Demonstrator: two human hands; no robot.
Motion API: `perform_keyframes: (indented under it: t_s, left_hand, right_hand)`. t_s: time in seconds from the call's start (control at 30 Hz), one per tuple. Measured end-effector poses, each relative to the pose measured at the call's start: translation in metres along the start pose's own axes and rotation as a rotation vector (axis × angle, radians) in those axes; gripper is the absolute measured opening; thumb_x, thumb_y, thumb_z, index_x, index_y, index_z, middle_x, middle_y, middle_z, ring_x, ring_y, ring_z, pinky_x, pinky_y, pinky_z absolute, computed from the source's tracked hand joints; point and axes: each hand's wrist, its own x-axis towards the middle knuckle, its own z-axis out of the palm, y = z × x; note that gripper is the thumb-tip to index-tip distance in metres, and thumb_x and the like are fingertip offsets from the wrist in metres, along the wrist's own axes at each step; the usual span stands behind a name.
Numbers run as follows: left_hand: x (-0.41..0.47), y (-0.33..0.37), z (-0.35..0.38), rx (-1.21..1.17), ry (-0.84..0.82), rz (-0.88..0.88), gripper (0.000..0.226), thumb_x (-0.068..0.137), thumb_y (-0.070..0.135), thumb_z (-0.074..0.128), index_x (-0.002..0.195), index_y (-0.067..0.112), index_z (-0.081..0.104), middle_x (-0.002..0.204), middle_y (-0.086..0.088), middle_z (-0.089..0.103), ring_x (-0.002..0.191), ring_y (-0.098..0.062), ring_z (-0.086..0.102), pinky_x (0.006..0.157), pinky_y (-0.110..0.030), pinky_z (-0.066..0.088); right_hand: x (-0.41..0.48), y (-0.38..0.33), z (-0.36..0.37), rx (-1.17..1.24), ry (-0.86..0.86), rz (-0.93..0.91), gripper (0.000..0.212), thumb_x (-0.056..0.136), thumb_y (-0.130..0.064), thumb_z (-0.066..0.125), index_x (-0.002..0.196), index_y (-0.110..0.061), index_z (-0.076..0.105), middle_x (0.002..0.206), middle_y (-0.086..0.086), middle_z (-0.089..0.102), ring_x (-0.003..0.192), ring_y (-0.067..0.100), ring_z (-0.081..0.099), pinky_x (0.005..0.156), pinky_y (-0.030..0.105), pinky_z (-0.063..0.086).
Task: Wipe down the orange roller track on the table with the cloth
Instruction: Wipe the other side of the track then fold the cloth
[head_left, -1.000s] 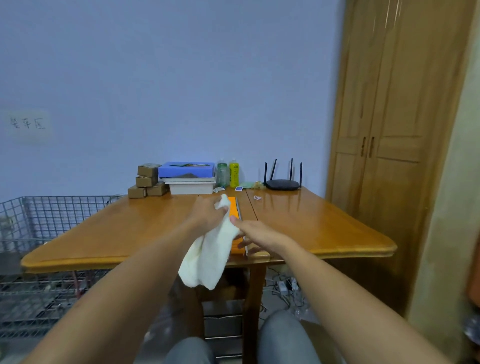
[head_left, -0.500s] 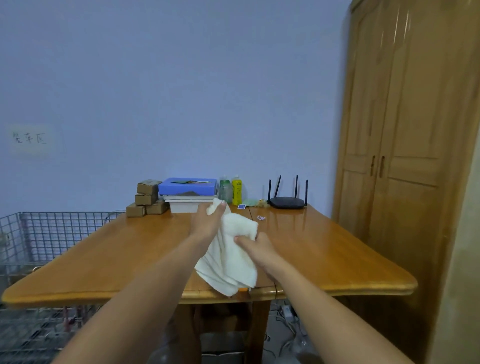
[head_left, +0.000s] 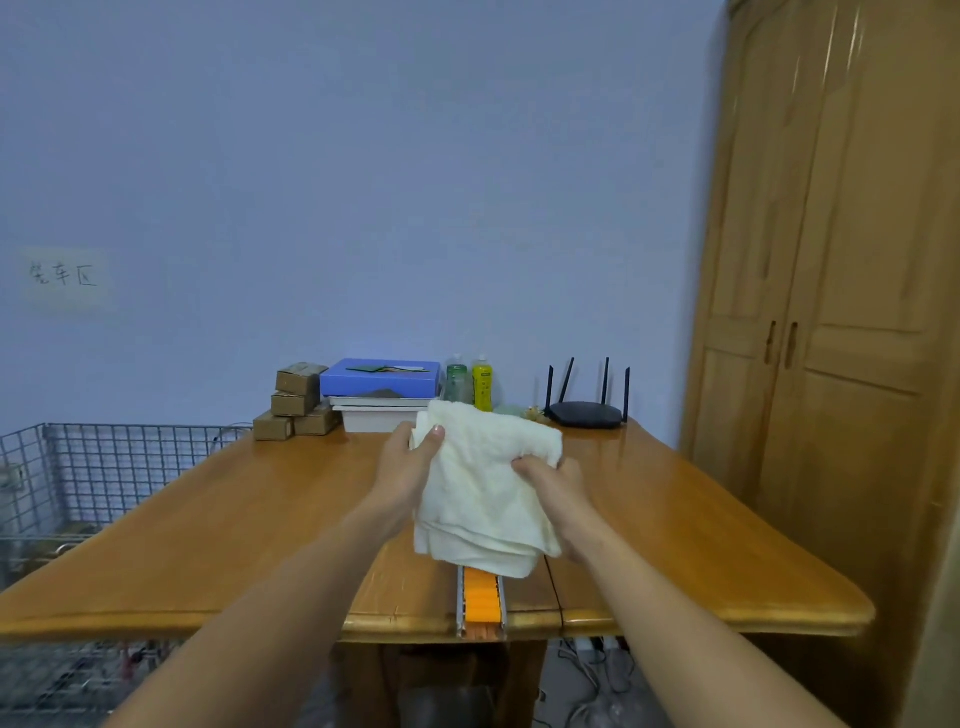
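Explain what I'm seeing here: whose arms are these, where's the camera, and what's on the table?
There is no machine: a person works bare-handed, and the one camera sits on their head, looking forward and down, so both arms reach in from below. The left hand and right hand both grip a folded white cloth above the wooden table. Under the cloth lies the orange roller track; only its near end shows, at the table's edge. At the back stand cardboard boxes, a blue box, two bottles and a black router.
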Motion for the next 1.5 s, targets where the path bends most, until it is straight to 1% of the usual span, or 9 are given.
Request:
perform_keyframes:
  t_s: [0.1, 0.2, 0.33, 0.5, 0.6, 0.77, 1.03, 1.23, 1.5]
  left_hand:
    - [0.003, 0.003, 0.005, -0.032, -0.016, 0.027, 0.022, 0.106, 0.030, 0.055, 0.124, 0.019, 0.057, 0.116, 0.005, 0.065, 0.110, -0.016, 0.063, 0.080, -0.032, 0.052]
    - [0.005, 0.009, 0.013, -0.090, 0.008, -0.020, 0.021, 0.106, 0.026, 0.049, 0.125, 0.023, 0.055, 0.116, 0.005, 0.063, 0.105, -0.013, 0.061, 0.078, -0.034, 0.050]
    - [0.004, 0.012, 0.023, -0.056, 0.050, -0.012, 0.023, 0.107, 0.044, 0.042, 0.122, 0.027, 0.048, 0.109, 0.011, 0.058, 0.097, -0.005, 0.055, 0.086, -0.038, 0.047]
    - [0.009, 0.003, 0.034, 0.125, 0.171, 0.118, 0.035, 0.108, 0.052, 0.029, 0.115, 0.023, 0.048, 0.096, -0.001, 0.060, 0.087, -0.017, 0.059, 0.076, -0.039, 0.048]
    - [0.005, 0.003, 0.042, 0.154, 0.255, 0.140, 0.035, 0.109, 0.049, 0.026, 0.109, 0.021, 0.048, 0.084, -0.004, 0.057, 0.075, -0.019, 0.055, 0.067, -0.038, 0.045]
    - [0.000, 0.007, 0.046, 0.203, 0.317, 0.150, 0.039, 0.111, 0.044, 0.025, 0.105, 0.015, 0.050, 0.079, -0.001, 0.058, 0.069, -0.014, 0.053, 0.058, -0.033, 0.041]
    - [0.009, 0.000, 0.028, 0.121, 0.176, 0.175, 0.035, 0.111, 0.041, 0.031, 0.094, 0.018, 0.052, 0.082, 0.001, 0.058, 0.075, -0.014, 0.054, 0.065, -0.032, 0.043]
    - [0.013, -0.001, 0.012, 0.108, 0.113, 0.208, 0.035, 0.111, 0.038, 0.034, 0.101, 0.013, 0.056, 0.091, -0.010, 0.063, 0.079, -0.015, 0.055, 0.069, -0.033, 0.044]
    - [0.005, 0.010, 0.015, 0.038, 0.068, 0.237, 0.027, 0.112, 0.035, 0.034, 0.098, 0.023, 0.055, 0.091, 0.002, 0.060, 0.081, -0.009, 0.056, 0.068, -0.026, 0.043]
  right_hand:
    - [0.005, -0.001, -0.002, -0.006, 0.032, 0.009, 0.029, 0.083, -0.022, 0.071, 0.111, -0.016, 0.066, 0.103, 0.006, 0.074, 0.095, 0.025, 0.071, 0.081, 0.042, 0.059]
    - [0.010, -0.002, -0.002, -0.003, 0.056, -0.009, 0.019, 0.084, -0.016, 0.072, 0.102, -0.012, 0.070, 0.094, 0.008, 0.076, 0.089, 0.024, 0.073, 0.078, 0.042, 0.060]
    - [0.017, -0.004, -0.003, -0.003, 0.053, -0.099, 0.020, 0.082, -0.009, 0.075, 0.101, -0.014, 0.073, 0.094, 0.005, 0.077, 0.091, 0.021, 0.073, 0.083, 0.045, 0.060]
    - [0.030, 0.001, 0.000, -0.117, 0.118, -0.189, 0.025, 0.083, -0.012, 0.077, 0.104, -0.024, 0.074, 0.095, -0.004, 0.075, 0.091, 0.015, 0.071, 0.076, 0.031, 0.058]
    - [0.031, 0.002, 0.008, -0.258, 0.190, -0.237, 0.024, 0.089, -0.022, 0.068, 0.112, -0.028, 0.070, 0.093, -0.012, 0.070, 0.087, 0.012, 0.067, 0.065, 0.022, 0.048]
    - [0.021, 0.005, 0.014, -0.497, 0.305, -0.337, 0.052, 0.086, -0.046, 0.037, 0.135, -0.031, 0.045, 0.098, -0.002, 0.064, 0.087, 0.022, 0.062, 0.075, 0.043, 0.055]
    - [0.026, 0.014, 0.006, -0.435, 0.256, -0.381, 0.070, 0.091, -0.081, 0.021, 0.131, -0.032, 0.051, 0.099, -0.009, 0.066, 0.091, 0.015, 0.064, 0.079, 0.044, 0.056]
    - [0.028, 0.011, 0.001, -0.194, 0.172, -0.368, 0.031, 0.104, -0.049, 0.045, 0.112, -0.028, 0.065, 0.099, -0.011, 0.072, 0.092, 0.002, 0.066, 0.083, 0.033, 0.055]
    - [0.031, 0.007, -0.003, -0.083, 0.182, -0.388, 0.025, 0.103, -0.047, 0.049, 0.110, -0.029, 0.065, 0.102, -0.011, 0.071, 0.096, 0.001, 0.066, 0.086, 0.031, 0.055]
